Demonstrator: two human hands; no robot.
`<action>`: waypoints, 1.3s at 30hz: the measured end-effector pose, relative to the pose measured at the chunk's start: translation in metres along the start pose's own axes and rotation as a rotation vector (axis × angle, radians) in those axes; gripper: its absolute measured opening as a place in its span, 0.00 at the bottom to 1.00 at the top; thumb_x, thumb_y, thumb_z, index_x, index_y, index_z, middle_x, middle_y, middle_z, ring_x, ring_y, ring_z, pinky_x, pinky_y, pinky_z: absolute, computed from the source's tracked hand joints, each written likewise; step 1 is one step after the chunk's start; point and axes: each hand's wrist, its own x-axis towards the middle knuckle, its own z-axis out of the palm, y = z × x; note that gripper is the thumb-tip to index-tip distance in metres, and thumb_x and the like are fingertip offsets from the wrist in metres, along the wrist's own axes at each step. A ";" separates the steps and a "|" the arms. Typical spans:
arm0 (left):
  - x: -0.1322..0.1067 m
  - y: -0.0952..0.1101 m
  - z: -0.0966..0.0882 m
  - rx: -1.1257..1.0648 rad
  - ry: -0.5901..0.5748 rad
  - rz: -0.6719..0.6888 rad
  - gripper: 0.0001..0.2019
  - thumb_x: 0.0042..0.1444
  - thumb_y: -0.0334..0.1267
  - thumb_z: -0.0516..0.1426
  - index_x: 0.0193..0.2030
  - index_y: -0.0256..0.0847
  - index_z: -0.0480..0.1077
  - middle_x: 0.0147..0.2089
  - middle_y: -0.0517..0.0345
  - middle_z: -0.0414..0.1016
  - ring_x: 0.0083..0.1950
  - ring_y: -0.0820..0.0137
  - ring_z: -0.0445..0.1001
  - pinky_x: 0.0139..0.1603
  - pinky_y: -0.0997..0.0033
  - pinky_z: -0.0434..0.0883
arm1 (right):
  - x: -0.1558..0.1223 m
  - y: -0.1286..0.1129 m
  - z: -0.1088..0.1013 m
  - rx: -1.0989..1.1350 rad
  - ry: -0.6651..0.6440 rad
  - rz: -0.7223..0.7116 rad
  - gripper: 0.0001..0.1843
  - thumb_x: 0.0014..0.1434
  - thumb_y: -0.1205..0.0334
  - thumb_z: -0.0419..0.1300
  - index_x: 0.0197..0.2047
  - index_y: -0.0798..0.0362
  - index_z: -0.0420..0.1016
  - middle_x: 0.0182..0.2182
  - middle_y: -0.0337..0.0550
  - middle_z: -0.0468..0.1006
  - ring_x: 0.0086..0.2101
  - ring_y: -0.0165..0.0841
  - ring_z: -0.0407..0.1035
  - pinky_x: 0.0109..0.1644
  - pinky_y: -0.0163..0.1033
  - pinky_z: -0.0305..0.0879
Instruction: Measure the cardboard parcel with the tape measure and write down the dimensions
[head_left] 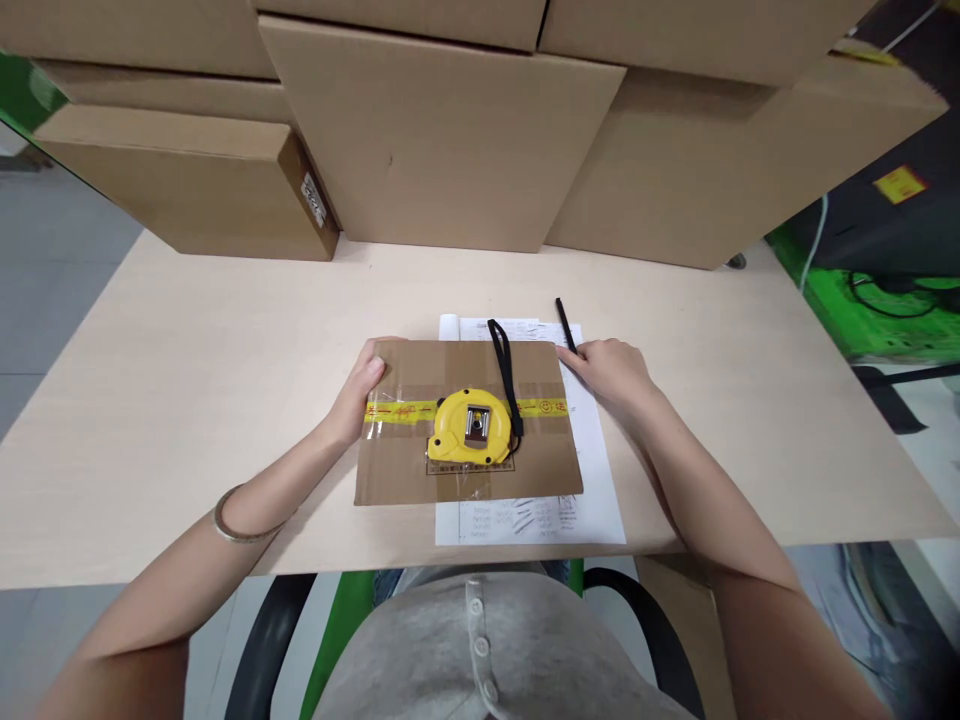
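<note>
A flat cardboard box (405, 475) with yellow printed tape lies in front of me, over printed sheets of paper (600, 500). My left hand (364, 385) grips its left edge, thumb on top and the other fingers mostly hidden. On the box rests a yellow tape measure (454, 420) with a black wrist strap (504, 365). My right hand (611, 370) is closed at the box's upper right corner, its thumb side touching the edge. A slim black pen (565, 322) sticks out forward from that hand; its lower end is hidden by the fingers.
Large cardboard boxes (442, 140) stand along the back of the light wooden table (225, 400). A smaller closed carton (195, 190) with a label is at the back left. Green crates and cables (900, 295) are beyond the right edge. Chair armrests (262, 650) flank me.
</note>
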 end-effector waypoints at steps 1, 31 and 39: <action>0.001 0.001 -0.002 0.027 0.014 0.028 0.28 0.55 0.63 0.64 0.54 0.46 0.76 0.56 0.49 0.79 0.58 0.53 0.76 0.57 0.58 0.75 | -0.001 -0.003 0.000 -0.024 0.005 0.011 0.33 0.60 0.43 0.68 0.12 0.48 0.60 0.14 0.45 0.62 0.25 0.42 0.66 0.35 0.45 0.51; -0.005 -0.005 -0.029 -0.088 -0.270 0.048 0.44 0.57 0.77 0.53 0.64 0.42 0.74 0.71 0.44 0.71 0.73 0.43 0.66 0.72 0.44 0.66 | -0.070 -0.216 -0.028 0.141 -0.385 -0.936 0.25 0.71 0.57 0.60 0.69 0.43 0.62 0.65 0.46 0.74 0.51 0.43 0.78 0.48 0.50 0.77; 0.009 -0.005 -0.055 0.204 -0.572 0.303 0.30 0.60 0.56 0.64 0.67 0.52 0.69 0.67 0.48 0.69 0.70 0.49 0.64 0.71 0.47 0.64 | -0.076 -0.168 -0.037 0.216 -0.357 -0.787 0.26 0.70 0.54 0.61 0.68 0.42 0.64 0.60 0.45 0.79 0.43 0.40 0.80 0.43 0.46 0.75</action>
